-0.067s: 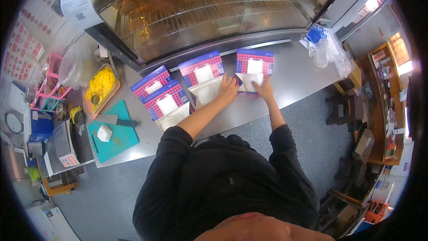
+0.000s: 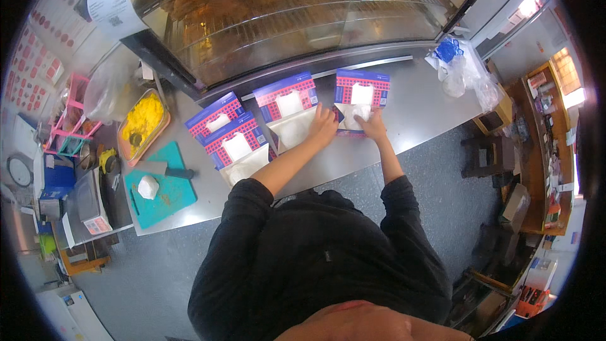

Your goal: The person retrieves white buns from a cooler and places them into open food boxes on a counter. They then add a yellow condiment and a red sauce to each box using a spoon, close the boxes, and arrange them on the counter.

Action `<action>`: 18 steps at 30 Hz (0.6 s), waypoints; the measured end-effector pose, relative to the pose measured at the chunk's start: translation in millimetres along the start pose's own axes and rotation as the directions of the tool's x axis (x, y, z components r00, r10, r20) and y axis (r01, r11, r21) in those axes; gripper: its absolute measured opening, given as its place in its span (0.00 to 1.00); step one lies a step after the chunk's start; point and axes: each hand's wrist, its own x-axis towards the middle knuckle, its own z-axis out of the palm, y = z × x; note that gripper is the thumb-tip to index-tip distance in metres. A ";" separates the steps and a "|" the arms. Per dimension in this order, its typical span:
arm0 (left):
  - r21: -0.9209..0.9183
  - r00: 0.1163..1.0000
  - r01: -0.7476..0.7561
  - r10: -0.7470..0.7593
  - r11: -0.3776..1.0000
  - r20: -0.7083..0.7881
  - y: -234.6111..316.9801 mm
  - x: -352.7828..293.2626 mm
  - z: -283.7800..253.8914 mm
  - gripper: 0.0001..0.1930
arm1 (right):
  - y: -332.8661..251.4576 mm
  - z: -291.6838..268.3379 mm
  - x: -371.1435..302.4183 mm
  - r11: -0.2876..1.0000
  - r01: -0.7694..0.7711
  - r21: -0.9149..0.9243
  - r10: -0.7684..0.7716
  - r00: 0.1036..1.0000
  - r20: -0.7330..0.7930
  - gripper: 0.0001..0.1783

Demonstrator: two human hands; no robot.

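Observation:
A blue and pink cardboard takeaway box (image 2: 380,93) lies with its lid folded back at the right end of the row, white paper (image 2: 353,112) inside it. My left hand (image 2: 324,125) is closed at its left side wall, fingertips on the edge. With the thumb over the paper, my right hand (image 2: 374,125) grips the right side wall. A second such box (image 2: 268,102) sits partly behind my left hand, white paper inside. Further left are two more boxes, the nearer one (image 2: 222,151) overlapping the farther (image 2: 205,113); my left forearm passes close to the nearer.
A glass-fronted display case (image 2: 271,31) runs along the back of the metal counter (image 2: 416,110). At left lie a teal cutting board (image 2: 161,205), a knife (image 2: 180,174), a white wrapped lump (image 2: 148,187) and a tray of yellow food (image 2: 144,120). Plastic bags (image 2: 470,76) lie far right.
My right thumb has shifted slightly left over the paper in the right-hand box. The boxes and my left hand stay nearly where they were.

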 end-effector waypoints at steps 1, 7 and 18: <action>0.004 1.000 -0.004 0.004 1.000 0.001 -1.8 -1.9 4.5 0.08 | 2.0 4.9 2.7 0.998 0.050 0.042 -0.051 0.999 0.014 0.37; -0.012 0.986 0.089 -0.090 0.996 -0.140 7.0 -3.4 -15.2 0.13 | -17.7 15.8 6.6 0.824 -0.027 -0.566 0.067 0.996 0.050 0.34; -0.322 -0.111 0.938 -0.765 0.131 -0.635 -185.6 -315.1 -149.7 0.41 | -72.2 17.8 -31.5 0.875 0.416 -0.248 -0.476 0.834 -0.279 0.19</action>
